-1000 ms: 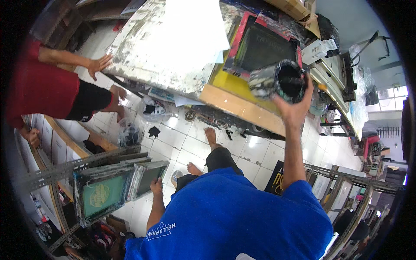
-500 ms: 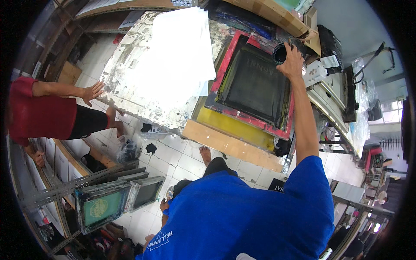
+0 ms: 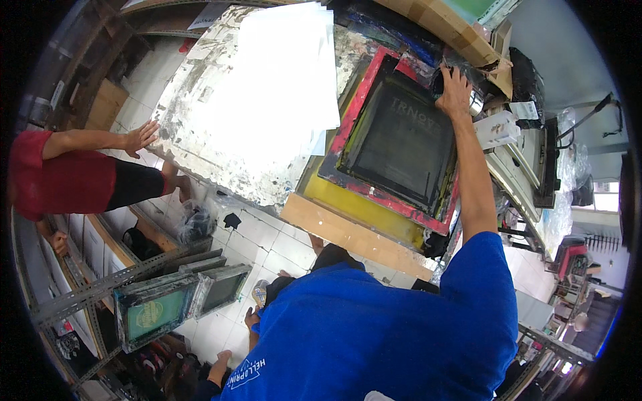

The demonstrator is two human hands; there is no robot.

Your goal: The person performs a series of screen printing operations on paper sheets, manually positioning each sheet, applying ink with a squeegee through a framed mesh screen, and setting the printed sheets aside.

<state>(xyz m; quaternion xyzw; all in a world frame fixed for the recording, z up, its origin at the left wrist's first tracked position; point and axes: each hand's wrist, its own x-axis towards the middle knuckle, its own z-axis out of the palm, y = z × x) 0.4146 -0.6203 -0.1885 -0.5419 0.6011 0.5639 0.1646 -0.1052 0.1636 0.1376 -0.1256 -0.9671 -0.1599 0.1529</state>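
My right hand (image 3: 456,95) reaches out along the far right of the table and grips a dark ink tub (image 3: 438,81). Its thumb and fingers go over the rim and cover part of the mouth. Just left of it lies a red-edged screen printing frame (image 3: 353,127) with dark mesh (image 3: 401,144) inside, on a yellow surface (image 3: 364,204). Low beside my body hangs my left hand (image 3: 252,318), small and partly hidden. Whether its fingers hold anything cannot be made out.
A stack of white paper (image 3: 284,80) covers much of the paint-spotted table (image 3: 194,100). Another person in a red shirt (image 3: 67,174) rests a hand on its left edge. Framed screens (image 3: 157,314) stand in a rack at lower left. A cardboard box (image 3: 445,30) sits behind the tub.
The view has shifted slightly. My right hand has come further over the tub's mouth and still grips it. The screen printing frame stays in place on the table.
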